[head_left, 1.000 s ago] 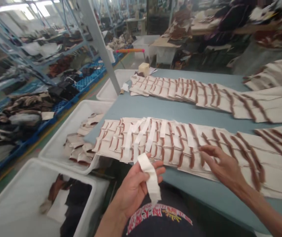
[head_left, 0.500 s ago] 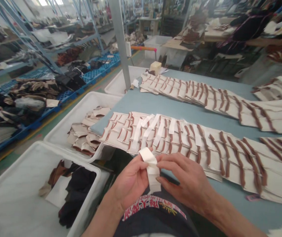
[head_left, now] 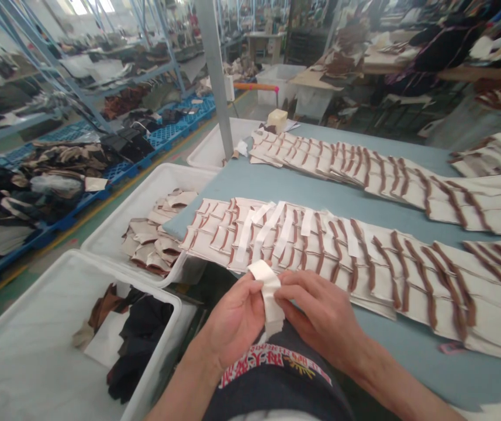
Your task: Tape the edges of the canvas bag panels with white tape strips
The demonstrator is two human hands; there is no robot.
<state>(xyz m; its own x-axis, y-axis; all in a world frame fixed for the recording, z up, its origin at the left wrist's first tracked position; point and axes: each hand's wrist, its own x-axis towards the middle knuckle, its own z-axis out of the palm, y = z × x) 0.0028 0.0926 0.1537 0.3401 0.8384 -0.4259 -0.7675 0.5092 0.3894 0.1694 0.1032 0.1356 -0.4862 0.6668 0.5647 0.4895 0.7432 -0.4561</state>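
Note:
My left hand (head_left: 232, 318) and my right hand (head_left: 320, 318) meet in front of my chest, both pinching a bundle of white fabric strips (head_left: 268, 292). The bundle stands up between my fingertips and hangs down below them. Just beyond my hands, a long overlapping row of cream fabric pieces with brown stripes (head_left: 364, 263) lies on the blue-grey table (head_left: 303, 190). A few loose white strips (head_left: 265, 231) rest across the left end of that row.
A second row of striped pieces (head_left: 364, 166) lies farther back, more at the right edge. White bins stand left of the table: one with cream pieces (head_left: 154, 240), one with dark cloth (head_left: 131, 333). A grey post (head_left: 215, 76) and shelves of fabric are beyond.
One second ago my right hand lay on the near row of pieces. It came back to the bundle held by my left hand and now pinches it. My head view rose slightly.

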